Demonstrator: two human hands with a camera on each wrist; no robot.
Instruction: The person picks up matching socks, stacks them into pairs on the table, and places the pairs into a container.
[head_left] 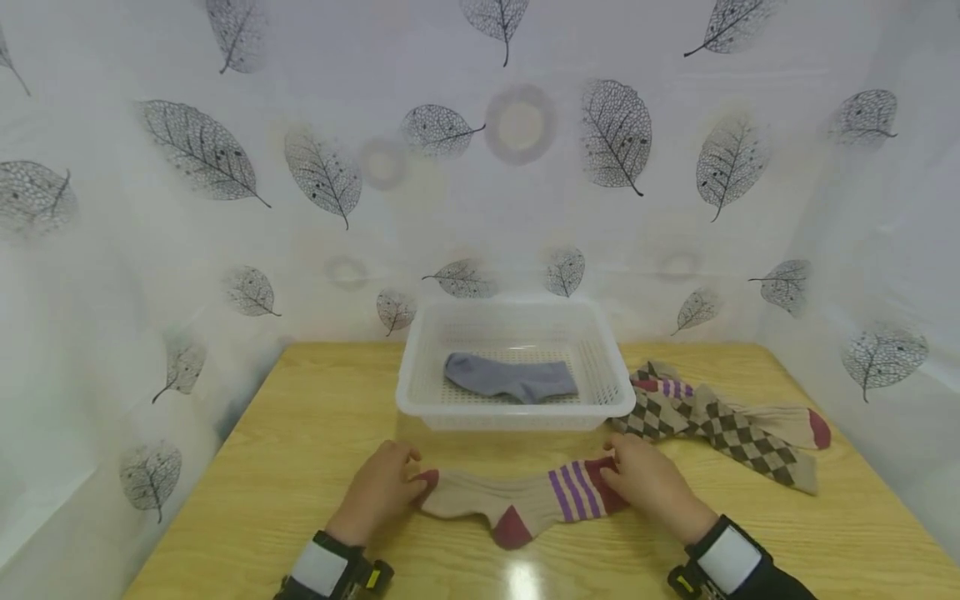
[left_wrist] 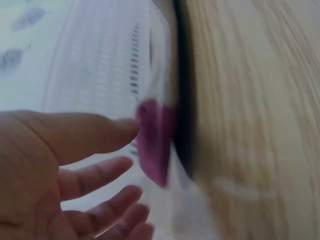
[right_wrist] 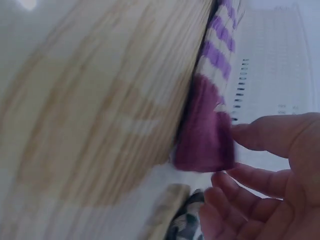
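Note:
A beige sock (head_left: pixel 480 493) lies stretched across the table in front of the basket, with a maroon toe, heel and cuff and purple stripes near the cuff. At its toe end, my left hand (head_left: pixel 381 485) has the thumb tip against the maroon toe (left_wrist: pixel 155 142), the other fingers loosely bent and spread apart from the thumb. My right hand (head_left: pixel 651 477) is at the opposite end, thumb tip at the edge of the maroon cuff (right_wrist: pixel 207 135) and fingertips by its corner. A gap shows between thumb and fingers on both hands.
A white plastic basket (head_left: pixel 517 410) stands behind the sock, with a grey-blue sock (head_left: pixel 510 377) inside. To the right lies a loose pile of socks, including diamond-patterned socks (head_left: pixel 753 442) and a beige one with a maroon end (head_left: pixel 819 429). A leaf-print curtain (head_left: pixel 517 217) encloses the table.

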